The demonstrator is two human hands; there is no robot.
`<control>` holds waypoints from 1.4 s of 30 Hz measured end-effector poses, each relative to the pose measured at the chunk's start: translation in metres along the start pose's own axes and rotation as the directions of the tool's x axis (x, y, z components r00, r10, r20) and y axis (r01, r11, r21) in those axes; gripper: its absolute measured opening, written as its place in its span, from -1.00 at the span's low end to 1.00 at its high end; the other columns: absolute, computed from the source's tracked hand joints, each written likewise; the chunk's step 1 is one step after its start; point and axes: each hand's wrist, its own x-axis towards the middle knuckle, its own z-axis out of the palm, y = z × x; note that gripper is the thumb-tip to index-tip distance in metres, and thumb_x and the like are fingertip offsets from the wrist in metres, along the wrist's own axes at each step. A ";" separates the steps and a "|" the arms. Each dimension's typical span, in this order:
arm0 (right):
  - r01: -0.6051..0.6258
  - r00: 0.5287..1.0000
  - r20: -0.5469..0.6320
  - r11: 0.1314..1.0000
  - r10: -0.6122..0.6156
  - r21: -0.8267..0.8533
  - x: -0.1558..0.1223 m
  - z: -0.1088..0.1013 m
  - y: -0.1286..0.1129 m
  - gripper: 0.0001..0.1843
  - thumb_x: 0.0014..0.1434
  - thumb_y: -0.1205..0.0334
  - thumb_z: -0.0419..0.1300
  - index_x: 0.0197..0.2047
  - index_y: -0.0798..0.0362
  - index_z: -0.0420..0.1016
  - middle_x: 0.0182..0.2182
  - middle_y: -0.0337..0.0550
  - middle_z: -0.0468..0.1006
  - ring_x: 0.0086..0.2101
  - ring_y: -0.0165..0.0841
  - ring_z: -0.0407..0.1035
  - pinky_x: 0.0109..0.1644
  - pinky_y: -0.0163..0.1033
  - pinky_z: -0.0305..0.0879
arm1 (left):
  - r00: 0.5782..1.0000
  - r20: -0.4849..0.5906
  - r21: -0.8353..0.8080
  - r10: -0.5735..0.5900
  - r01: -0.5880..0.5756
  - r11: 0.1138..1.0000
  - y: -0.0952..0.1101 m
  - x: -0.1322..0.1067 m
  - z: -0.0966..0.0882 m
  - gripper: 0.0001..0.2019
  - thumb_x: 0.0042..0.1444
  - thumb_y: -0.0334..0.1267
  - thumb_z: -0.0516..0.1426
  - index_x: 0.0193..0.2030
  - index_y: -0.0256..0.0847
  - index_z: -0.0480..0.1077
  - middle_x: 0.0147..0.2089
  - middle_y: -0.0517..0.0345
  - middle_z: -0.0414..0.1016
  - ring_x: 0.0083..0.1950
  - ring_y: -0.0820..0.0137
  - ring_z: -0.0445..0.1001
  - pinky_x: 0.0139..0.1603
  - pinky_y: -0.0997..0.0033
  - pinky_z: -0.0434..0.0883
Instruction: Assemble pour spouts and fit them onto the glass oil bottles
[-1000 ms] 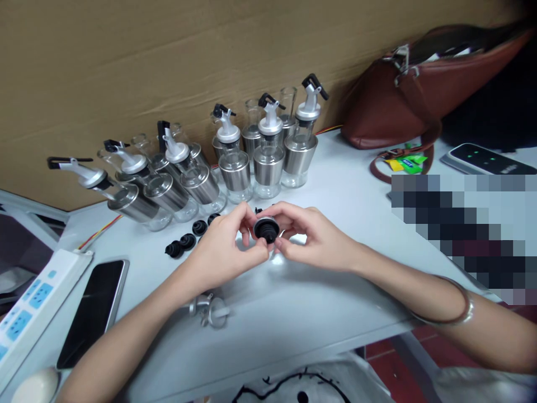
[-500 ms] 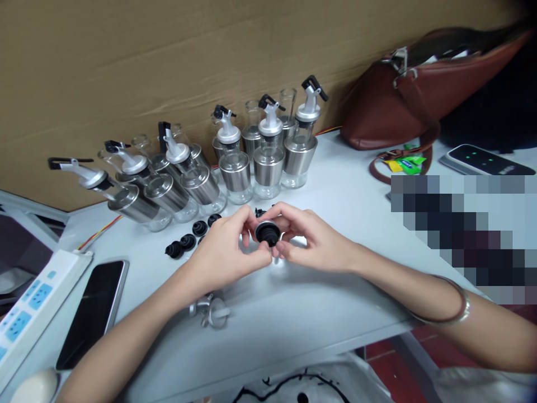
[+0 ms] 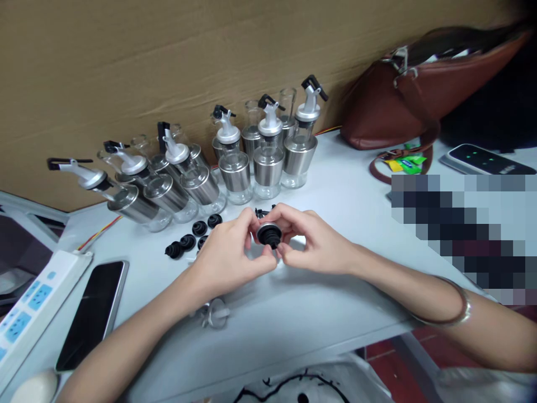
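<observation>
Between my two hands is a bottle pourer top, its ribbed black stopper facing me inside a silver rim. My left hand is closed on it from the left, thumb at the stopper's lower edge. My right hand grips it from the right with thumb and fingers. Several loose black stoppers lie left of my hands, and small black parts show partly behind my fingers. A silver pourer piece lies on the table below my left wrist.
Several glass-and-steel bottles with pourers stand along the cardboard wall, more glass bottles behind. A phone and power strip lie left. A brown bag, snack wrappers and a black-topped device are right.
The pourer top has tilted slightly, its stopper tip now pointing a little lower and to the right. My left hand has shifted slightly right, thumb closer to the right one.
</observation>
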 end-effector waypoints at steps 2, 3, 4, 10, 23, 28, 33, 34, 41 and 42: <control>0.001 1.000 0.001 1.000 -0.001 -0.008 -0.001 0.000 -0.001 -0.73 -0.06 0.36 0.06 -0.21 0.11 0.30 -0.45 -0.20 0.52 -0.51 -0.44 0.33 -0.43 -0.33 0.31 | 1.000 -0.007 0.018 0.009 -0.009 1.000 0.000 -0.001 0.002 -0.84 -0.09 -0.17 0.03 -0.39 -0.15 0.13 -0.48 0.29 0.27 -0.46 0.41 0.27 -0.38 0.39 0.19; 0.004 1.000 0.001 1.000 -0.004 -0.015 -0.001 0.000 -0.001 -0.74 -0.07 0.36 0.06 -0.23 0.12 0.31 -0.44 -0.18 0.53 -0.51 -0.44 0.33 -0.43 -0.33 0.31 | 1.000 -0.010 0.022 0.016 -0.016 1.000 0.000 -0.001 0.003 -0.85 -0.09 -0.17 0.02 -0.40 -0.15 0.12 -0.49 0.29 0.27 -0.47 0.41 0.27 -0.38 0.39 0.19; 0.010 1.000 -0.003 1.000 -0.010 -0.024 -0.002 0.000 -0.001 -0.75 -0.07 0.37 0.06 -0.23 0.12 0.31 -0.43 -0.16 0.54 -0.51 -0.43 0.34 -0.43 -0.33 0.31 | 1.000 -0.013 0.024 0.023 -0.023 0.999 0.000 -0.001 0.004 -0.85 -0.08 -0.18 0.01 -0.40 -0.15 0.11 -0.49 0.29 0.27 -0.47 0.41 0.26 -0.39 0.39 0.19; 0.062 0.997 -0.033 0.996 -0.064 -0.057 -0.004 0.000 -0.004 -0.74 -0.10 0.40 0.06 -0.25 0.12 0.36 -0.44 -0.21 0.54 -0.55 -0.50 0.30 -0.48 -0.41 0.28 | 0.988 -0.073 0.099 0.134 -0.126 0.987 -0.002 -0.003 0.008 -0.86 -0.09 -0.22 0.00 -0.44 -0.14 0.04 -0.49 0.27 0.26 -0.48 0.41 0.21 -0.42 0.40 0.15; 0.168 0.983 -0.051 0.980 -0.174 -0.102 -0.001 0.000 0.000 -0.80 -0.06 0.41 0.07 -0.28 0.07 0.27 -0.49 -0.28 0.48 -0.52 -0.50 0.33 -0.45 -0.43 0.28 | 0.930 -0.178 0.150 0.322 -0.297 0.943 -0.007 -0.003 0.012 -0.87 -0.05 -0.30 -0.01 -0.38 -0.14 0.04 -0.47 0.28 0.22 -0.48 0.44 0.21 -0.43 0.42 0.20; 0.179 0.979 -0.095 0.984 -0.178 -0.004 0.000 -0.003 0.002 -0.68 -0.04 0.43 0.14 -0.25 0.00 0.10 -0.45 -0.30 0.49 -0.43 -0.46 0.42 -0.30 -0.37 0.35 | 0.863 -0.307 0.082 0.401 -0.395 0.915 -0.013 -0.002 0.023 -0.84 0.10 -0.31 0.02 -0.22 -0.15 0.05 -0.29 0.18 0.24 -0.33 0.42 0.27 -0.34 0.41 0.29; 0.214 0.965 -0.137 0.974 -0.222 -0.071 0.002 -0.009 0.005 -0.67 -0.04 0.44 0.16 -0.25 0.00 0.11 -0.39 -0.29 0.39 -0.39 -0.46 0.38 -0.27 -0.35 0.35 | 0.802 -0.375 0.119 0.465 -0.456 0.882 -0.017 -0.003 0.034 -0.73 0.22 -0.37 0.03 0.03 -0.17 0.08 -0.08 0.03 0.20 -0.11 0.36 0.28 -0.17 0.35 0.34; 0.232 0.959 -0.144 0.967 -0.246 -0.108 0.003 -0.010 0.006 -0.68 -0.03 0.44 0.17 -0.25 0.00 0.14 -0.36 -0.28 0.38 -0.37 -0.45 0.37 -0.27 -0.34 0.35 | 0.802 -0.381 0.122 0.459 -0.449 0.885 -0.017 -0.004 0.035 -0.72 0.24 -0.37 0.02 0.07 -0.17 0.08 -0.05 0.01 0.19 -0.06 0.34 0.27 -0.12 0.32 0.34; 0.425 0.893 0.007 0.837 -0.450 -0.346 0.007 -0.015 0.012 -0.90 0.16 0.36 0.19 -0.29 0.07 0.31 -0.27 -0.11 0.48 -0.22 -0.34 0.39 -0.14 -0.25 0.32 | 0.867 -0.260 0.104 0.424 -0.412 0.905 -0.010 -0.009 0.036 -0.83 0.27 -0.44 -0.01 -0.04 -0.15 0.16 -0.12 0.11 0.12 -0.15 0.41 0.27 -0.13 0.39 0.36; 0.423 0.895 0.024 0.832 -0.445 -0.358 0.007 -0.016 0.011 -0.92 0.17 0.36 0.18 -0.30 0.07 0.31 -0.30 -0.12 0.48 -0.24 -0.34 0.39 -0.15 -0.25 0.32 | 0.880 -0.238 0.093 0.410 -0.400 0.912 -0.008 -0.011 0.036 -0.81 0.26 -0.45 -0.02 -0.02 -0.16 0.15 -0.12 0.10 0.10 -0.14 0.40 0.27 -0.12 0.39 0.36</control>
